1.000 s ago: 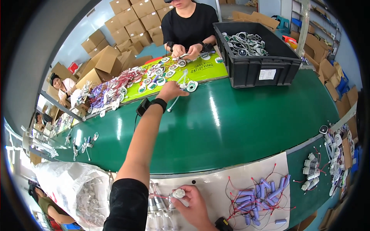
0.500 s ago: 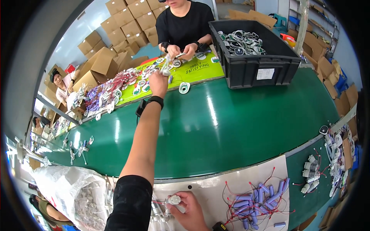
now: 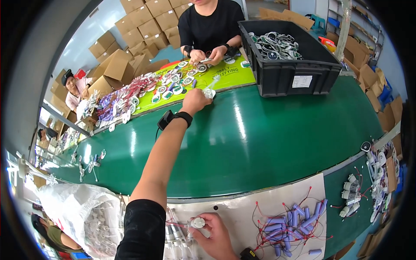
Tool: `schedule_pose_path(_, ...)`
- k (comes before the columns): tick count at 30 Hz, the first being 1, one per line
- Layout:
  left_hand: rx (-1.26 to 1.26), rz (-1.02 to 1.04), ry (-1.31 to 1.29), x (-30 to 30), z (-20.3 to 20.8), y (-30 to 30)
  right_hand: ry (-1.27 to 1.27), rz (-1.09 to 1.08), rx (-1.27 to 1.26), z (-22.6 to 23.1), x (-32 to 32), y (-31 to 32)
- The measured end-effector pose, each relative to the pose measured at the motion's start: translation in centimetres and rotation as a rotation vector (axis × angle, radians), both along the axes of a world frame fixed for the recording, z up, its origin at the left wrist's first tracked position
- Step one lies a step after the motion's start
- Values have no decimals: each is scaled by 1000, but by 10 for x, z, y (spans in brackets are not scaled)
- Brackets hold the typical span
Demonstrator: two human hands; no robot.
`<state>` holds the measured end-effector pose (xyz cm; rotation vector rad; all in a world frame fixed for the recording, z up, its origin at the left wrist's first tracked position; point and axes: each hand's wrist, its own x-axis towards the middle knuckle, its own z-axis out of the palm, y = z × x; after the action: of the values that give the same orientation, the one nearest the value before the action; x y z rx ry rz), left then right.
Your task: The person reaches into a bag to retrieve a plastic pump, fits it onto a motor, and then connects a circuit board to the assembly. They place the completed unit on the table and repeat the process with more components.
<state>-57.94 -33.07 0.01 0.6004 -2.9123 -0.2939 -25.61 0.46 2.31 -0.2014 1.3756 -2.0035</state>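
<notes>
My left hand reaches far across the green belt with its fingers closed. At its fingertips is a round white disc, and a translucent white stem-like part sticks up beside it. Nearer to me, my right hand pinches a small white round-capped motor with thin red wires running off to its left. Just left of that hand, several white cylindrical motors lie on the pale board. Purple cylindrical batteries with red and black leads are piled to its right.
The green belt crosses in front of me. Beyond it are a lime-green mat with heaped discs and wires, a co-worker's hands, and a black bin. A clear plastic bag sits at my near left; motors lie right.
My left hand has moved right and a little nearer, from the mat's edge to the white disc on the belt. My right hand still holds the motor, nearly unmoved.
</notes>
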Motion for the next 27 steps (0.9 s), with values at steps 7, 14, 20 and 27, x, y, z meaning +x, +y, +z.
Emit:
schedule_pose_path(7,-66,240,323,-9,17,-39,96,4,41,-7,1,-2)
schedule_pose_path(14,72,224,273,53,100,-54,142,42,-18,-4,-4,1)
schedule_pose_path(20,574,62,254,174,164,8,45,-31,-161,-1,3,10)
schedule_pose_path(27,1013,-89,-15,325,206,88,186,-254,-317,-3,-10,7)
